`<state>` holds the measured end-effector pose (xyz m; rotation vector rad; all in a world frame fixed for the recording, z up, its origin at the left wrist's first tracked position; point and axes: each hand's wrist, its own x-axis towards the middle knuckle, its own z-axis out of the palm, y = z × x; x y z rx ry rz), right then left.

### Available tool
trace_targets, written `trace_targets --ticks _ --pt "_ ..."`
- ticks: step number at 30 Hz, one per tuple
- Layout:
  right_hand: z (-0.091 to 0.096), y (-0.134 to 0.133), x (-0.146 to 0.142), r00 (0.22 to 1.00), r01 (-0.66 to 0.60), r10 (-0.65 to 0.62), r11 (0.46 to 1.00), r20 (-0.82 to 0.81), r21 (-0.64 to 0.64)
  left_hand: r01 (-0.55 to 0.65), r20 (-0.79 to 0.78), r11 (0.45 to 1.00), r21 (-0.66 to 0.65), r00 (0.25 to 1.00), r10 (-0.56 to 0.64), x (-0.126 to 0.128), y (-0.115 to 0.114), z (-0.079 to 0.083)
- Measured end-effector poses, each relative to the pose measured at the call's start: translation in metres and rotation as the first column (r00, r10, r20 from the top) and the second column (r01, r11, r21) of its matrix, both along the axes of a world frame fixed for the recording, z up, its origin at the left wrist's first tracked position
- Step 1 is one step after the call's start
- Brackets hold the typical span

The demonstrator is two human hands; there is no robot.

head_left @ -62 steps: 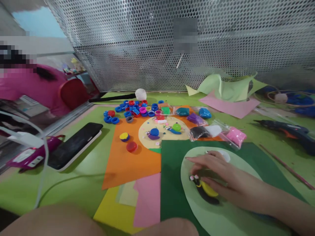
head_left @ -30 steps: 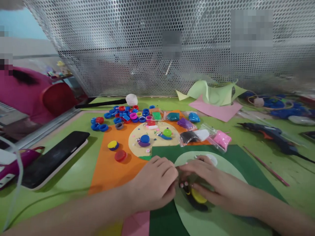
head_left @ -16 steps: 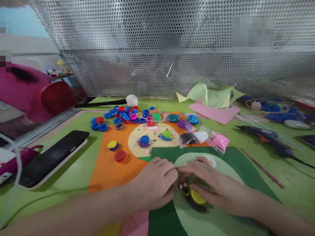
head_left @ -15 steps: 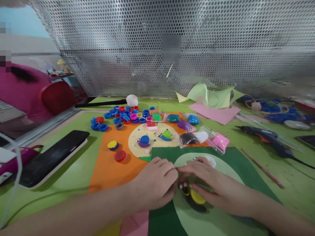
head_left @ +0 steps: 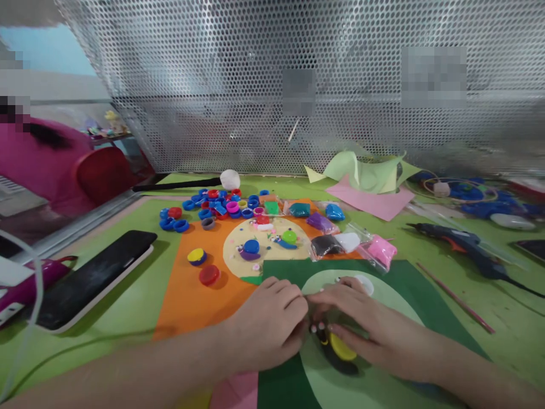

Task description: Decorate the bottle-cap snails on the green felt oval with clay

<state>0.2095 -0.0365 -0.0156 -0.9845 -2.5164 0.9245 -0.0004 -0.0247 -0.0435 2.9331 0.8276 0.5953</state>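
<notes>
My left hand is closed, its fingers curled and the tips hidden. Whatever it may pinch is out of sight. My right hand hovers low with fingers bent and thumb apart, its index fingertip close to the left hand. Beneath its thumb lies a snail with a black clay body, small pale-tipped eyes and a yellow bottle cap as its shell. The snail rests on a pale green oval on dark green paper. A white round piece shows just behind the right hand.
Orange paper bears a cream oval with finished snails. Bottle caps are heaped behind, and bagged clay lies nearby. A glue gun and a thin stick lie right, a black phone-like object left. Perforated metal rises behind.
The whole view has shifted slightly downward in the picture. Both hands keep nearly the same pose beside the snail.
</notes>
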Motion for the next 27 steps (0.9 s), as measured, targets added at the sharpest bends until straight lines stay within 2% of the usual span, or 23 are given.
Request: trace_targets --ticks 4,8,18,23,27 --pt "-0.003 0.0 0.002 1.0 0.023 -0.023 1.0 0.002 -0.02 0.006 0.041 1.0 -0.024 0.999 -0.005 0.0 0.0 0.0" --pt "-0.006 0.0 0.004 0.999 0.032 -0.033 0.999 -0.02 -0.031 -0.012 0.055 0.994 -0.104 0.998 0.018 -0.001 0.0 0.0" --pt "-0.017 0.002 0.007 0.997 0.049 -0.048 0.999 -0.068 0.017 0.019 0.103 0.987 -0.158 0.995 -0.003 -0.002 0.0 0.0" --pt "-0.023 0.002 0.009 0.972 0.197 -0.188 0.979 -0.137 0.049 0.073 0.134 0.988 -0.134 0.989 -0.055 -0.003 0.001 0.0" --pt "-0.022 0.002 0.008 0.976 0.199 -0.192 0.978 -0.105 0.064 0.115 0.15 0.99 -0.082 0.983 -0.102 -0.004 0.0 0.002"
